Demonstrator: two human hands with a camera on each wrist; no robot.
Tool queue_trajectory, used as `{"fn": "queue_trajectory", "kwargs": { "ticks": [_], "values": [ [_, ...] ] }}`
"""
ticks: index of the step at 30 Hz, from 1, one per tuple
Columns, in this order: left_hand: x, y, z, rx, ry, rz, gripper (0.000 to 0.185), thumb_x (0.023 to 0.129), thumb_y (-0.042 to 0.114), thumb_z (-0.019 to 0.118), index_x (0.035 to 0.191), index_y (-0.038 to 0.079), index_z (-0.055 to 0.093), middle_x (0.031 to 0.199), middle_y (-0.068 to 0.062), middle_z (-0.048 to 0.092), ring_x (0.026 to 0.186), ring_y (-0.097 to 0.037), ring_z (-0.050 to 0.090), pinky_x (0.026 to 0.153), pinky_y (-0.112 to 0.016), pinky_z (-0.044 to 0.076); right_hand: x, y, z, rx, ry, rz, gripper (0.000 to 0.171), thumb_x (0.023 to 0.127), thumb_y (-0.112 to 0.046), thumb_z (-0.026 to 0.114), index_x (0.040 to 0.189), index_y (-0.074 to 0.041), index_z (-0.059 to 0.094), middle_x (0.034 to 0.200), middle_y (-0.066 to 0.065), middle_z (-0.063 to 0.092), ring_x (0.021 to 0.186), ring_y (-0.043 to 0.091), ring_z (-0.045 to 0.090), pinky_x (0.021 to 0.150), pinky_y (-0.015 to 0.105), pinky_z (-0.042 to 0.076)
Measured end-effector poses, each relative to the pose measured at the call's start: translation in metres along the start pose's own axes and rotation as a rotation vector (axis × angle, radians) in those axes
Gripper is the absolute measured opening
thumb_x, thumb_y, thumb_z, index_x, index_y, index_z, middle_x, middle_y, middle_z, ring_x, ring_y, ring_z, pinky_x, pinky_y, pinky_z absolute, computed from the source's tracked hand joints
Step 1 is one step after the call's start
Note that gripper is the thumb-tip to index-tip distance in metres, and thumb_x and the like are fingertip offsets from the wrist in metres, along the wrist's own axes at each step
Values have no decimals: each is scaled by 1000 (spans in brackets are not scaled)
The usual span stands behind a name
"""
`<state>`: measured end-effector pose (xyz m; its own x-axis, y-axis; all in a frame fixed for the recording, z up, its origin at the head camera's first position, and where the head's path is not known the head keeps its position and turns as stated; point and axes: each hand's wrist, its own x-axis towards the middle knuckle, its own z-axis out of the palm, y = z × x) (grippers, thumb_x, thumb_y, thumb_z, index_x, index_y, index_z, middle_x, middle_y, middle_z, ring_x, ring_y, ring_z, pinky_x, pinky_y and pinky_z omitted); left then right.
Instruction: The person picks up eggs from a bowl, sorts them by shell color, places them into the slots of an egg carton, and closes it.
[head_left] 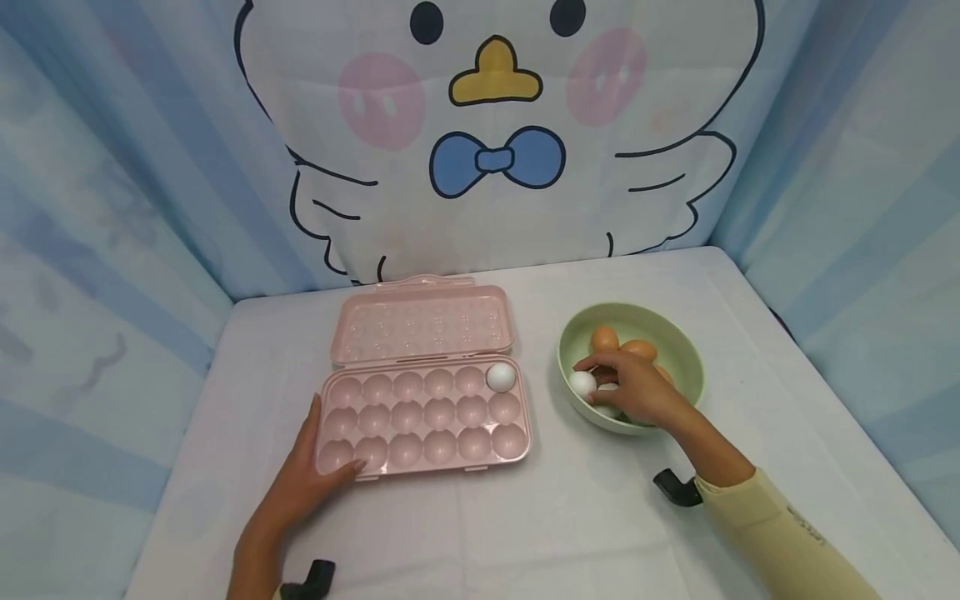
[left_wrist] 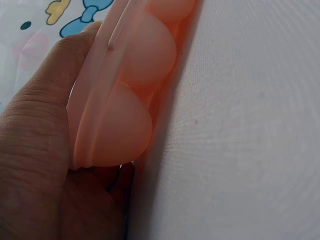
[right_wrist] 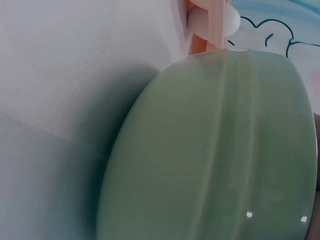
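A pink plastic egg box point(head_left: 423, 412) lies with its lid point(head_left: 420, 321) folded back. One white egg point(head_left: 501, 377) sits in the cup at its far right corner. My left hand point(head_left: 303, 462) grips the near left corner, thumb at the front rim and fingers along the left side; the left wrist view shows the box's rounded cup undersides point(left_wrist: 122, 127) beside that hand. Inside the green bowl point(head_left: 686, 358), my right hand point(head_left: 633, 385) pinches a white egg point(head_left: 581, 383) between thumb and fingertips. Another white egg point(head_left: 606, 408) is partly hidden beneath the hand.
Brown eggs point(head_left: 604, 338) lie toward the back of the bowl, some partly covered by the right hand. White cloth point(head_left: 480, 533) covers the table. A curtain with a cartoon bird point(head_left: 495, 225) hangs behind, and blue striped curtains point(head_left: 97, 275) flank both sides.
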<state>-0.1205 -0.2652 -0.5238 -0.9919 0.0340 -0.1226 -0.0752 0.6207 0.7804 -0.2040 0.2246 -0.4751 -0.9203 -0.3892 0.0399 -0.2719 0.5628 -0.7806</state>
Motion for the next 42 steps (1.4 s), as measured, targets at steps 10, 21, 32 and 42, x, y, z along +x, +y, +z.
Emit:
{"fn": "queue_trajectory", "kwargs": {
  "ticks": [10, 21, 32, 42],
  "values": [
    [0, 0, 0, 18, 3, -15, 130, 80, 51, 85, 166, 27, -10, 172, -15, 5, 155, -44, 10, 116, -69, 15, -2, -2, 2, 8, 31, 78, 38, 90, -14, 82, 123, -1, 69, 124, 14, 69, 118, 37, 65, 100, 50, 52],
    [0, 0, 0, 15, -4, -21, 130, 81, 51, 85, 166, 27, -10, 173, -14, 5, 155, -42, 10, 117, -69, 15, -2, -5, 2, 87, 49, 46, 35, 94, -11, 78, 123, 3, 63, 119, 18, 68, 116, 38, 65, 100, 51, 51],
    [-2, 2, -1, 11, -5, -26, 129, 81, 51, 85, 166, 27, -10, 172, -15, 5, 155, -43, 9, 117, -69, 15, -1, -7, 1, 67, 148, 49, 38, 95, -18, 77, 130, -5, 69, 122, 10, 69, 111, 27, 69, 95, 37, 55],
    [-1, 1, 0, 14, 4, -11, 128, 82, 49, 84, 167, 25, -8, 172, -17, 6, 155, -43, 10, 117, -68, 15, -2, -19, 1, 215, 235, -49, 30, 96, -11, 76, 125, -4, 68, 115, 12, 70, 103, 22, 69, 86, 23, 57]
  ]
}}
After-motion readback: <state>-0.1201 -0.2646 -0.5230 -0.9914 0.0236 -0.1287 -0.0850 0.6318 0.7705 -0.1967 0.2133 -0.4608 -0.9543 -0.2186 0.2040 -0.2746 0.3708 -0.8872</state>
